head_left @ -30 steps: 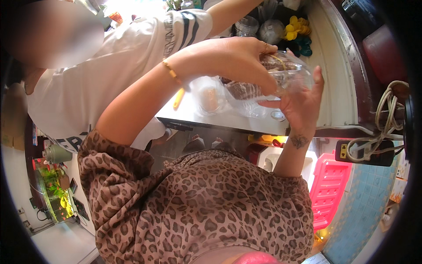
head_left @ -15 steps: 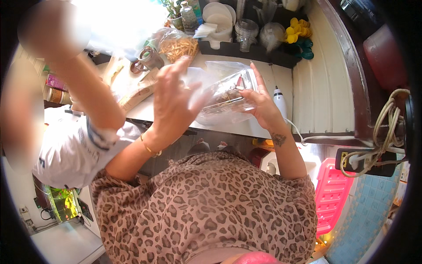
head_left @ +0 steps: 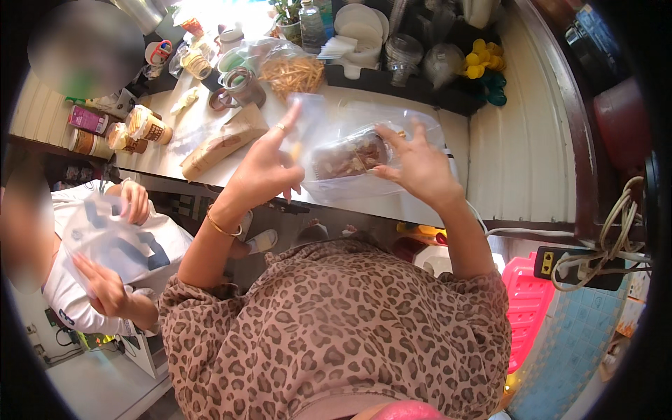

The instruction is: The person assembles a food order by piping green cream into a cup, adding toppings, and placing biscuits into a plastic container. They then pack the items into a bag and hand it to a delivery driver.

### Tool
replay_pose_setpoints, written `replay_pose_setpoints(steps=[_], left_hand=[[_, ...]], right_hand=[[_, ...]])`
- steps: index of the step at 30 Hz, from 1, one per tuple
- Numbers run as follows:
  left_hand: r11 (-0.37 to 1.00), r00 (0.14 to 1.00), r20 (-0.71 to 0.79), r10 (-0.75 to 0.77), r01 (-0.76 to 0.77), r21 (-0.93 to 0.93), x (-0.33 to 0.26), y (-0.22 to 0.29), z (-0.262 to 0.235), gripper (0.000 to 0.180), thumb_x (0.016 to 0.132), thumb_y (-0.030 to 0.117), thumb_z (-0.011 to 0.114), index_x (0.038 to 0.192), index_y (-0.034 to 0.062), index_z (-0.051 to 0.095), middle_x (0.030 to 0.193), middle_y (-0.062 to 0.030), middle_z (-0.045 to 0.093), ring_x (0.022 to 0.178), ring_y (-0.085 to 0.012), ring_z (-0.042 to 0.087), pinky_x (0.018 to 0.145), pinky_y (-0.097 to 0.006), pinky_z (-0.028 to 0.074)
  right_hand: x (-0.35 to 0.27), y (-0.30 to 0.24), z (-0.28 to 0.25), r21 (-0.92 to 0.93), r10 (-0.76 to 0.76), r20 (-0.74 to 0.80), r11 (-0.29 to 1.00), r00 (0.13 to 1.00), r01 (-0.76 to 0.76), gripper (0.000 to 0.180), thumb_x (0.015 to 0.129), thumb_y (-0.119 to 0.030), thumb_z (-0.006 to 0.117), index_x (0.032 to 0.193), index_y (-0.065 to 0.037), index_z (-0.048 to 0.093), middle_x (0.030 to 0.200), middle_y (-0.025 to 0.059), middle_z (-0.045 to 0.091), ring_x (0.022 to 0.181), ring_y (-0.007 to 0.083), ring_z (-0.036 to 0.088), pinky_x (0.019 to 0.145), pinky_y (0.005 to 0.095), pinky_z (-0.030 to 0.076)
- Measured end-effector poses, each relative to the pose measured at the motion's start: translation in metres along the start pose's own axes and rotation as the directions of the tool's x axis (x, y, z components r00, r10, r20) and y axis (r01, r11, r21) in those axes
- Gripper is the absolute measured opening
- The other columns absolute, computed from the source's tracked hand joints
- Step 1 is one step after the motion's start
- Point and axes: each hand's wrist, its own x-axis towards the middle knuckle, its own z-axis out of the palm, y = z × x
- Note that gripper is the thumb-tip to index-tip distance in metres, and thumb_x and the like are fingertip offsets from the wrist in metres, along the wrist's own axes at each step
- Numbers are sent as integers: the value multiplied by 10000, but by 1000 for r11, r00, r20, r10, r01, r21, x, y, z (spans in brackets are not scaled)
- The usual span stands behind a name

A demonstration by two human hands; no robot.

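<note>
A clear plastic box (head_left: 348, 155) lies on the counter inside a thin see-through bag (head_left: 337, 187). In the box is brown baked food with pale flakes on top. My right hand (head_left: 423, 171) grips the box's right end through or inside the bag, thumb and index finger on its two sides; the other fingers are spread. My left hand (head_left: 260, 168) is at the bag's left side, its index finger stretched up along the raised plastic edge and its other fingers loosely bent. Whether it pinches the plastic cannot be made out.
A brown paper packet (head_left: 222, 143), a glass mug (head_left: 243, 87) and a bag of thin sticks (head_left: 292, 73) stand beyond my left hand. Behind is a black organiser (head_left: 381, 75) with lids and cups. At left, a co-worker's hands (head_left: 108, 283) hold a clear plastic bag.
The box has gone from tilted up in my right hand to lying flat. My left hand has moved slightly lower. The co-worker's arm has drawn back from over the counter.
</note>
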Motion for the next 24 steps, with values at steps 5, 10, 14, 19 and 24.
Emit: replay_pose_setpoints(steps=[5,10,14,19,24], left_hand=[[994,998,-19,57,-58,-88,-9,1,-20,773,658,-42,495,1395,77,293,1368,-266,314,529,-94,544,489,-233,501],[947,945,-88,316,-320,-38,-39,-32,-66,624,685,-62,478,1259,177,530,1363,-256,339,582,-83,525,597,-213,474],[945,957,-105,269,-283,-161,-69,-62,-146,513,699,-71,475,1120,173,639,1345,-264,359,863,-168,572,679,-230,476],[885,927,-103,360,-375,-278,-136,-160,-324,434,742,-10,494,1162,72,564,1313,-282,369,1187,-397,410,1010,-396,321],[932,946,68,316,-296,-212,-171,-219,-413,606,762,200,624,1303,47,397,1347,-196,367,1279,-333,310,1090,-380,216]], right_hand=[[-10,-8,-32,41,183,-325,983,928,-179,776,739,-330,698,1392,-218,294,1331,222,368,1102,363,517,877,400,459],[4,-129,-77,-194,-288,-878,944,383,267,538,791,-254,652,1285,-163,458,1195,139,536,1010,294,572,830,381,472],[104,-370,-58,-61,-847,-178,518,501,854,416,832,-291,595,1170,-61,516,1083,107,584,946,290,585,774,399,481],[338,-654,154,-330,-726,466,387,505,861,551,750,-285,657,1198,-34,458,1086,175,546,1013,339,545,786,437,490],[408,-759,274,-277,-713,404,501,572,820,501,646,-274,720,1058,-27,579,959,151,613,883,283,602,737,391,495]])
